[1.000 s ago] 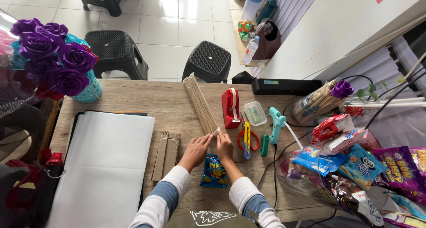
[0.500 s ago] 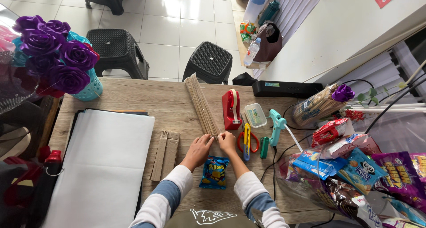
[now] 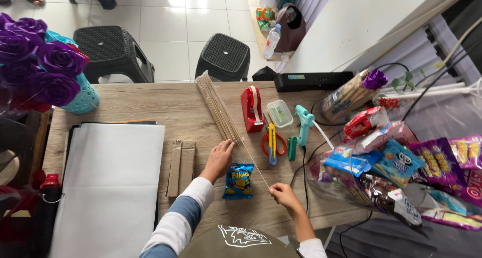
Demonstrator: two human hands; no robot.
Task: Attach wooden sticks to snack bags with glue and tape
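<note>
My right hand (image 3: 285,195) pinches the near end of a single thin wooden stick (image 3: 255,164), which slants up to the bundle of sticks (image 3: 217,107) lying on the wooden table (image 3: 150,102). My left hand (image 3: 219,159) rests at the near end of that bundle, fingers together on the sticks. A small blue snack packet (image 3: 239,180) lies between my two hands.
A red tape dispenser (image 3: 252,108), a clear box (image 3: 279,113), red scissors with a yellow cutter (image 3: 272,142) and a teal glue gun (image 3: 302,125) lie right of the bundle. Snack bags (image 3: 401,167) crowd the right side. White sheets (image 3: 108,182), cardboard strips (image 3: 182,165) and purple flowers (image 3: 40,67) are on the left.
My right hand has moved toward me and to the right, drawing one stick out of the bundle. My left hand stays at the bundle's end.
</note>
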